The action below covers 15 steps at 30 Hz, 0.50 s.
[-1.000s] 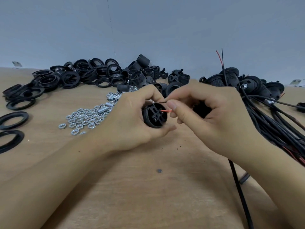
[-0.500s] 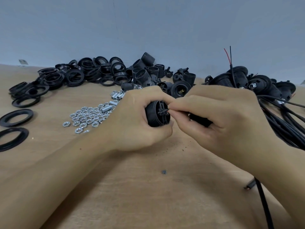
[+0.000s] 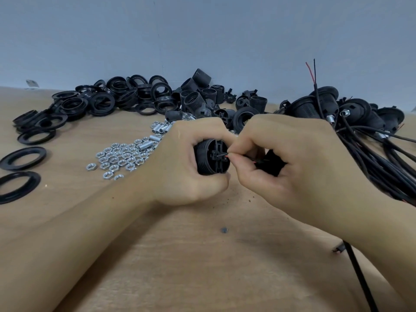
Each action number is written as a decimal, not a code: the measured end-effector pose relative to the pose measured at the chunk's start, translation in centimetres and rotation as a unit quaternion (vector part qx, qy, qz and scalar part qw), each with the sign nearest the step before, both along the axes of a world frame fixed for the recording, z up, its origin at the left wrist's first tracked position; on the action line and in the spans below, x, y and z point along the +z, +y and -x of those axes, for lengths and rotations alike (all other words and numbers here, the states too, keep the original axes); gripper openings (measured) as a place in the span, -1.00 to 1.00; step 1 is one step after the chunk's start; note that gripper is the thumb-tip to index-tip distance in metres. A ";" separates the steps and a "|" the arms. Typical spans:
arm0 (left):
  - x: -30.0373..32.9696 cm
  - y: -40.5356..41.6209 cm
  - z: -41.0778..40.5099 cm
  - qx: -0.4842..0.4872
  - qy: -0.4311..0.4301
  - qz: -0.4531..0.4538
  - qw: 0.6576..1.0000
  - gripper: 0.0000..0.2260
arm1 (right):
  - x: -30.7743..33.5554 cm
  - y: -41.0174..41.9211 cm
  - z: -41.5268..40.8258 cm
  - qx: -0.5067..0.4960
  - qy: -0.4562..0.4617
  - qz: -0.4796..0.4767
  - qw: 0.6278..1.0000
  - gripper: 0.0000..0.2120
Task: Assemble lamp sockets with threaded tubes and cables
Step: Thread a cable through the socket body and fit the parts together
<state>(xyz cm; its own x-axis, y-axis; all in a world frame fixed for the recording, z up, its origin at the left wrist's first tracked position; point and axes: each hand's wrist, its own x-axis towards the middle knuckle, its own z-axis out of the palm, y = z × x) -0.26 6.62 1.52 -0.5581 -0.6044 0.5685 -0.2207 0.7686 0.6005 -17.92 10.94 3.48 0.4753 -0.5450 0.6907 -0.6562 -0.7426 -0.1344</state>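
Observation:
My left hand (image 3: 186, 167) grips a black ribbed lamp socket (image 3: 209, 157) just above the wooden table, its terminal end turned to the right. My right hand (image 3: 292, 163) pinches a thin red wire (image 3: 226, 156) with its tip at the socket's terminal face. A second black socket part (image 3: 273, 162) sits half hidden in my right palm. The black cable (image 3: 360, 278) runs down from under my right wrist to the table's near edge.
Hex nuts (image 3: 119, 157) and short threaded tubes (image 3: 161, 129) lie left of my hands. Black rings (image 3: 112, 100) and socket shells (image 3: 198, 93) are heaped at the back. Assembled sockets with cables (image 3: 371, 145) pile up at the right. Two flat rings (image 3: 22, 157) lie far left.
The socket has turned from facing me to facing right. My right hand has pushed the red wire's end in against the terminal face, and less of the wire shows.

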 end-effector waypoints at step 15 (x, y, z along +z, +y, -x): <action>-0.3 0.3 0.2 0.045 -0.038 -0.043 0.997 -0.78 | -0.4 -0.1 -0.2 -0.004 0.028 0.025 0.999 -0.91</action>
